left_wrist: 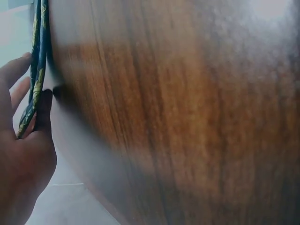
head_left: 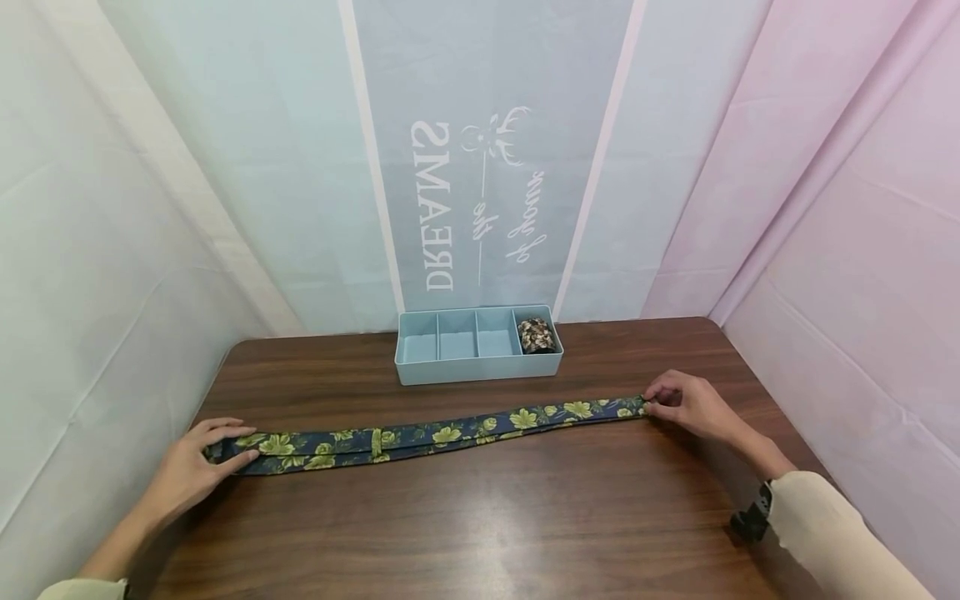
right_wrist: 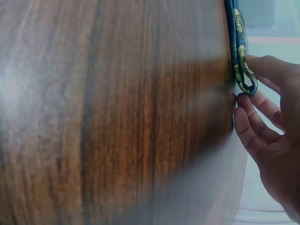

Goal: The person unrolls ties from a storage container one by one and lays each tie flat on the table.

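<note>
A navy necktie [head_left: 446,435] with yellow-green flowers lies stretched across the wooden table, folded into layers. At its wider end, my left hand [head_left: 191,467] holds it between thumb and fingers. The left wrist view shows the tie's layers [left_wrist: 40,51] edge-on, passing between the fingers of my left hand [left_wrist: 28,150]. My right hand [head_left: 693,406] pinches the narrower end at the right. There the right wrist view reveals a folded loop [right_wrist: 247,84] in the tie, with the fingertips of my right hand [right_wrist: 276,112] against it.
Behind the tie stands a light blue box [head_left: 472,371] with several compartments. Its rightmost compartment holds a rolled, floral-patterned fabric piece [head_left: 537,336]. The brown table [head_left: 480,517] ends at a fabric backdrop [head_left: 480,83], with fabric walls on both sides.
</note>
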### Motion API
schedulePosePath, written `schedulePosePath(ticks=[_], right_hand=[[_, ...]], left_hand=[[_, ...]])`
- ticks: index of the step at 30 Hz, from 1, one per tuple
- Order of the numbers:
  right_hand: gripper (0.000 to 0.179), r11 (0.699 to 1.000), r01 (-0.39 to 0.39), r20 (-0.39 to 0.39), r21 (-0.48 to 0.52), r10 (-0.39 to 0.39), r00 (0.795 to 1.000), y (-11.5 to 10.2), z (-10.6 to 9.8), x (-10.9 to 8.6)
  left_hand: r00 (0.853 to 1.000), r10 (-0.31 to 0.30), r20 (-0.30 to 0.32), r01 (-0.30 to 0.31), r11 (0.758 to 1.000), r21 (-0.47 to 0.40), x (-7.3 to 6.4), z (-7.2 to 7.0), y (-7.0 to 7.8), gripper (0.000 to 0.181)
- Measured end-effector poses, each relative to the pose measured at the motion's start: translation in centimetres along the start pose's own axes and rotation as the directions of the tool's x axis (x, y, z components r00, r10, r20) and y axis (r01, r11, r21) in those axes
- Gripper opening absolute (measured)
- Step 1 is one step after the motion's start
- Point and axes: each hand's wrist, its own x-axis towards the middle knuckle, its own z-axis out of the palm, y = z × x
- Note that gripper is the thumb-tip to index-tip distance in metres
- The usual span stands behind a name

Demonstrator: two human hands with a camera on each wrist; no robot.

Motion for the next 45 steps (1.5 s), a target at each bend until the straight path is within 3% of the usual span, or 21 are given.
schedulePosePath(ticks=[5,15,27,37,45], right_hand=[[0.020,1.000,-0.030,0.004,0.011,0.029,1.000,-0.2,-0.1,-0.1],[0.015,0.991,-0.132,0.028,0.004,0.132,0.991,-0.6,-0.3,0.0],[0.016,0.985,-0.163,0.021,0.050,0.162,0.987,-0.8,-0.6,0.1],[0.015,0.974,-0.200,0.005,0.105,0.201,0.980,-1.0,-1.7,0.6],[0.015,0.973,-0.181,0.008,0.143,0.182,0.983,-1.1,-2.7,1.1]], left_hand=[[1.000,-0.005,0.004,0.005,0.999,-0.045,-0.1,0.1,0.1,0.034],[0.995,-0.094,0.034,0.096,0.993,-0.069,0.0,0.0,0.4,0.027],[0.997,-0.075,-0.008,0.074,0.993,-0.089,0.5,-0.2,0.5,0.021],[0.991,-0.130,-0.021,0.127,0.986,-0.111,1.8,-1.0,1.0,0.023],[0.993,-0.116,-0.032,0.111,0.986,-0.122,2.7,-1.7,1.2,0.024]])
